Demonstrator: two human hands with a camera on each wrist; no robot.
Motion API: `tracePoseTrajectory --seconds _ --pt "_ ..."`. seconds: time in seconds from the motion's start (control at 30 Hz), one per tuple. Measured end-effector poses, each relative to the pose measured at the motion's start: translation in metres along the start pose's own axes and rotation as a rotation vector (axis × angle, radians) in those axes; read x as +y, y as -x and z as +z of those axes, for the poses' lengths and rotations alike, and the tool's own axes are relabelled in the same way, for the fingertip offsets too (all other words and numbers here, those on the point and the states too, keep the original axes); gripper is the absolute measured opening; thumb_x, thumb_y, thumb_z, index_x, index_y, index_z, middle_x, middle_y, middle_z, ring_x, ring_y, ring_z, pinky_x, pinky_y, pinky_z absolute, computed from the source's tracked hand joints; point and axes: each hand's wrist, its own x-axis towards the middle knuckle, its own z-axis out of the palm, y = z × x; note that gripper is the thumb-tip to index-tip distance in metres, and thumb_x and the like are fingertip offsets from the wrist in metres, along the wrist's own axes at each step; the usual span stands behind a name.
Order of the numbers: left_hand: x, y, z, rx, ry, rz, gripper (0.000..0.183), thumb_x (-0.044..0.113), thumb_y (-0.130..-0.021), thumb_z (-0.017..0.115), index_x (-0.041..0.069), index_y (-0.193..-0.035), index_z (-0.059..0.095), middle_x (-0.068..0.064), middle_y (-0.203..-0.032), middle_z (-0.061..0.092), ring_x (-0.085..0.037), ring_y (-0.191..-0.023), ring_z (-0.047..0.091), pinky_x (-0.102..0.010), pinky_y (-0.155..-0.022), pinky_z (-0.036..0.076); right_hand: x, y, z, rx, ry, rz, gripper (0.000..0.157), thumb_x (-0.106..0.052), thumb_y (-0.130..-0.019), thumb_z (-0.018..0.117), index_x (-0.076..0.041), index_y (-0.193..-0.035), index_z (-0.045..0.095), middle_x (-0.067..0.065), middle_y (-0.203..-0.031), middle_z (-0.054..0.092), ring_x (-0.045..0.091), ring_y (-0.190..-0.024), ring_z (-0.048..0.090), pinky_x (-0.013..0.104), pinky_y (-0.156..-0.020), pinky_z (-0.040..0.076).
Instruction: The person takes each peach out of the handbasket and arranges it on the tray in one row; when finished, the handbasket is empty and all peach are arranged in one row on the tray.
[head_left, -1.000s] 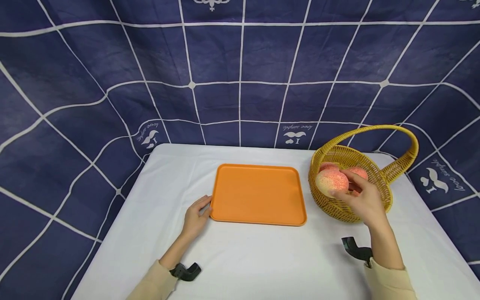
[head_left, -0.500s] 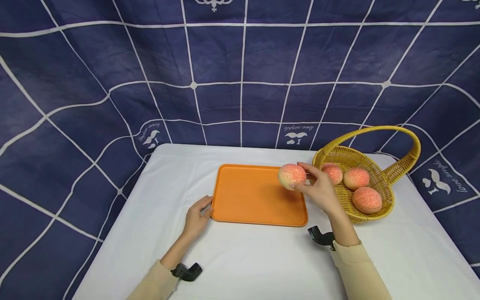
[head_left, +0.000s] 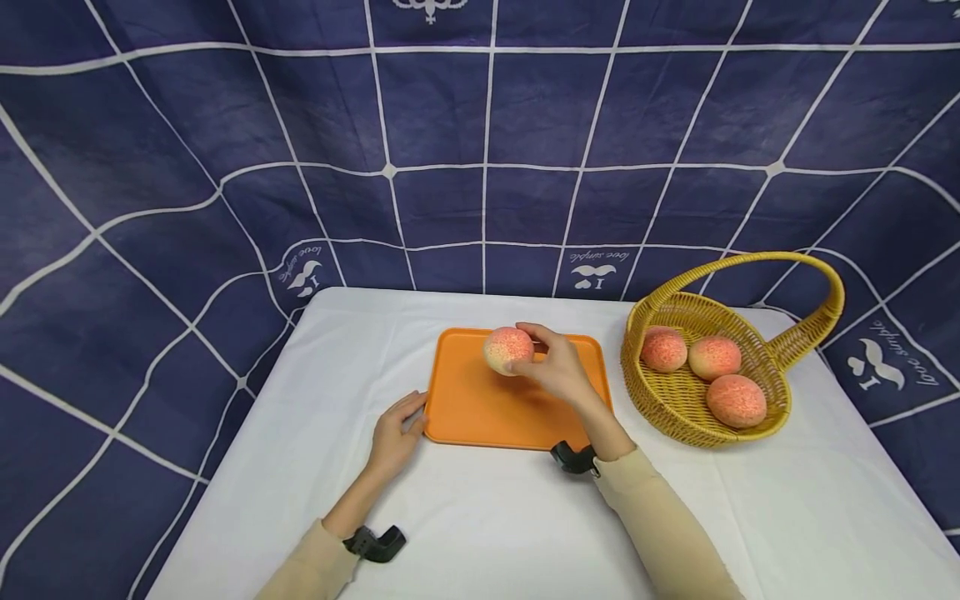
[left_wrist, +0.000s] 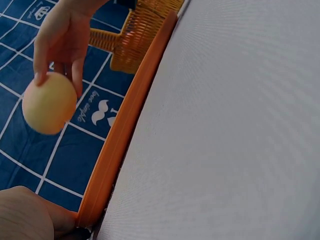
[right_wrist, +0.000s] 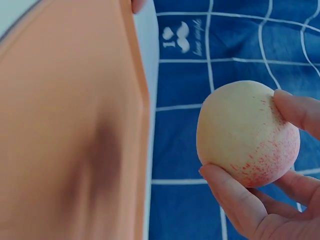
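A pink and pale yellow peach is pinched between the thumb and fingers of my right hand. In the right wrist view the peach hangs clear above the orange tray, which shows its shadow. The tray lies flat with nothing on it. My left hand rests at the tray's left edge, its fingers extended along the rim. From the left wrist, part of that hand shows beside the tray's corner.
To the right of the tray stands a yellow wicker basket with a tall arched handle. Inside it lie three more peaches. A white cloth covers the table, and a dark blue gridded curtain hangs behind.
My right hand has lifted the peach out of the basket and carried it left over the tray. My left hand has stayed at the tray's edge.
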Motion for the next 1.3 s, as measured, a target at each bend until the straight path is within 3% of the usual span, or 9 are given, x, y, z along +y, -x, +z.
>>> tracePoseTrajectory --seconds 0.63,1.0,1.13,1.3 --pt "0.000 -0.002 -0.001 -0.025 0.007 -0.044 0.041 0.001 -0.090 0.064 0.000 -0.131 0.060 -0.019 -0.140 0.055 -0.035 -0.136 0.046 -0.052 -0.117 0.032 0.006 -0.028 0.063 -0.087 0.005 0.023 0.064 -0.013 -0.075 0.084 -0.009 -0.134 0.059 0.011 -0.122 0.066 0.026 -0.106 0.064 0.034 -0.083 0.059" --pt "0.000 -0.001 -0.002 -0.046 0.010 -0.060 0.040 0.005 -0.092 0.063 0.001 -0.132 0.060 -0.018 -0.142 0.054 -0.033 -0.138 0.044 -0.051 -0.118 0.031 0.010 -0.034 0.081 -0.149 0.023 -0.011 0.064 -0.012 -0.076 0.082 -0.006 -0.135 0.057 0.016 -0.124 0.064 0.030 -0.107 0.064 0.026 -0.065 0.058" --pt "0.001 -0.002 -0.002 -0.048 0.009 -0.059 0.040 0.005 -0.092 0.063 0.001 -0.132 0.060 -0.018 -0.141 0.054 -0.033 -0.138 0.044 -0.051 -0.118 0.031 0.010 -0.038 0.085 -0.152 0.040 0.000 0.065 -0.013 -0.076 0.083 -0.007 -0.135 0.057 0.015 -0.124 0.065 0.029 -0.108 0.064 0.027 -0.070 0.059" --pt "0.001 -0.001 -0.002 -0.050 0.012 -0.068 0.040 0.005 -0.093 0.062 0.002 -0.133 0.059 -0.018 -0.142 0.053 -0.033 -0.138 0.044 -0.052 -0.118 0.031 0.009 -0.041 0.090 -0.167 0.082 0.004 0.066 -0.017 -0.076 0.083 -0.007 -0.135 0.057 0.013 -0.125 0.065 0.028 -0.111 0.062 0.036 -0.088 0.057"
